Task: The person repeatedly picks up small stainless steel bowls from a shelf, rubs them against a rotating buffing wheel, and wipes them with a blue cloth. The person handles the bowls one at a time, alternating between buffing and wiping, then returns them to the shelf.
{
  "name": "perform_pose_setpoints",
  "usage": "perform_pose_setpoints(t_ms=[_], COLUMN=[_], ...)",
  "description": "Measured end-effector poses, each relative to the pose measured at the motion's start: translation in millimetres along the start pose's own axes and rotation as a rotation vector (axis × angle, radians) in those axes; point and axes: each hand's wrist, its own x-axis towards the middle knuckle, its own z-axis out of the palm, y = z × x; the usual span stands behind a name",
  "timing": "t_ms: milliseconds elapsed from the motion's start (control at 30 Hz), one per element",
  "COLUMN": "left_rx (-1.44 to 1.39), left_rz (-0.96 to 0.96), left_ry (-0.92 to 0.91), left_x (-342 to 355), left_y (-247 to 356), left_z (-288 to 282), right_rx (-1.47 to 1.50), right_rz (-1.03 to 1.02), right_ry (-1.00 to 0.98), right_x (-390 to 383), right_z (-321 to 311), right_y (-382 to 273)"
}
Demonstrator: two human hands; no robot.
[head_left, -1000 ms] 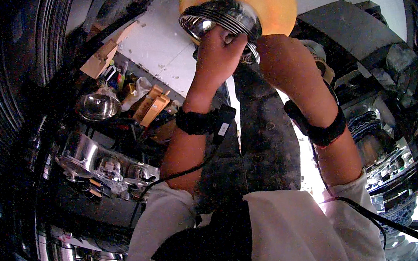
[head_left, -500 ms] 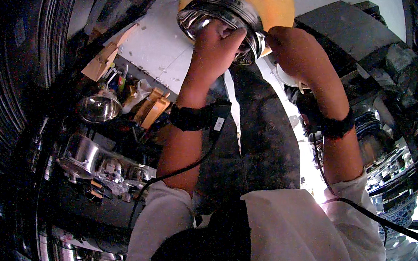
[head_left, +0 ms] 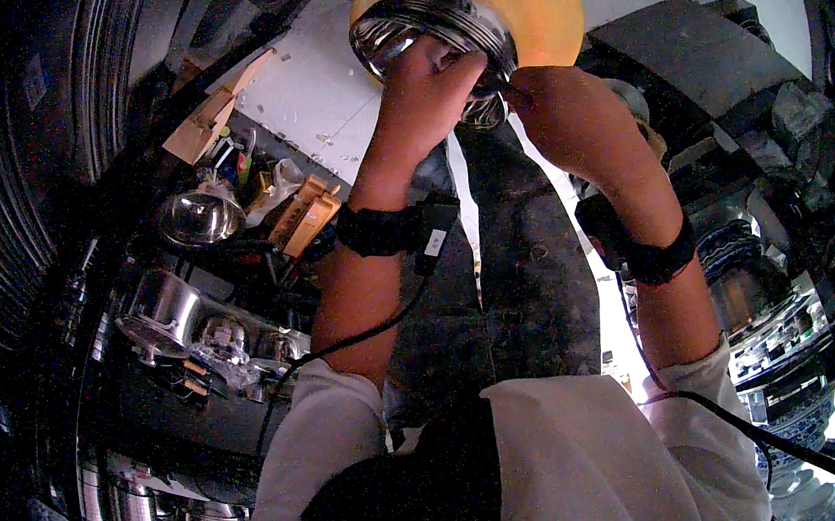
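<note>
Yellow-orange disc, silver bowls, black wristbands, white shirt with black patch, blue-and-white patterned crockery.

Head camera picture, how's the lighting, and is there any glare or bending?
Head view: white glare beside the dark garment, on its right; highlights on the steel pot and stacked metal bowls. Head view: right hand darker than left hand. Head view: corners nearly black, edges at far left curving.
</note>
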Motion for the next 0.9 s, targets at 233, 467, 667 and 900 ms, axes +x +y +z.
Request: perform_pose_setpoints(t_ms=[233, 467, 667, 900], left_rx=[-0.074, -0.103, -0.111, -0.109], left_rz=[-0.029, -0.093, -0.034, -0.111], left_ry=[0.008, -0.020, -0.018, -0.028], left_x=[1, 2, 1, 3], left_y=[1, -5, 1, 3], left_z=[3, 2, 7, 10], right_rx=[0.068, 0.022, -0.070, -0.082], right_rz=[0.008, 0.005, -0.020, -0.049], right_ry=[0.068, 0.048, 0.182, 0.195], right_x=[-4, -2, -4, 1], right_z=[-6, -1, 0, 1], right_y=[3, 3, -3, -1])
